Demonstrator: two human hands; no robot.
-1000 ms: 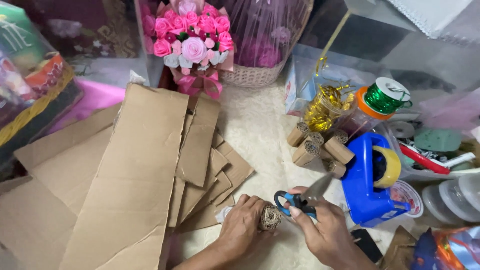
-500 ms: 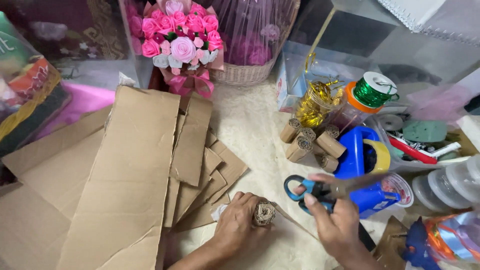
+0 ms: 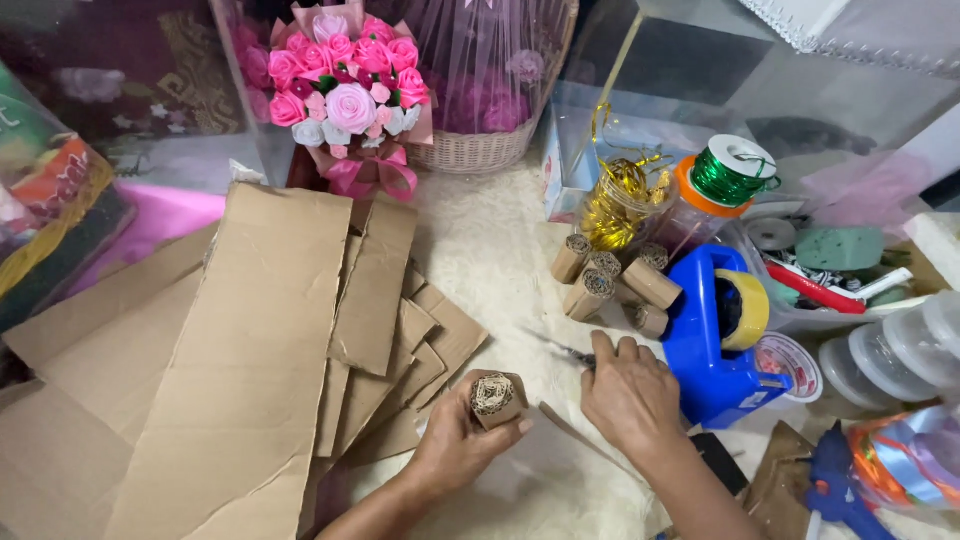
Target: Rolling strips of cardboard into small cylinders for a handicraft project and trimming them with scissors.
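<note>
My left hand [image 3: 455, 445] grips a tight roll of brown corrugated cardboard [image 3: 497, 398], its spiral end facing up. My right hand [image 3: 632, 395] lies palm down just to the right of the roll, over a pair of scissors [image 3: 560, 349]. Only the dark blades show, pointing left along the white furry surface [image 3: 500, 250]; the handles are hidden under the fingers. A loose strip of cardboard [image 3: 575, 435] runs below the two hands.
Flat cardboard sheets and strips [image 3: 250, 350] cover the left. Several finished cardboard rolls [image 3: 610, 280] lie by a blue tape dispenser [image 3: 715, 350]. Behind stand a pink rose bouquet [image 3: 345, 100], a wicker basket [image 3: 480, 150], a gold ribbon jar [image 3: 620, 200], and a green wire spool [image 3: 735, 170]. A blue glue gun [image 3: 835, 485] lies bottom right.
My right hand, which held the blue-handled scissors raised at the right, has come down and left, palm down beside the roll. My left hand has lifted the roll slightly.
</note>
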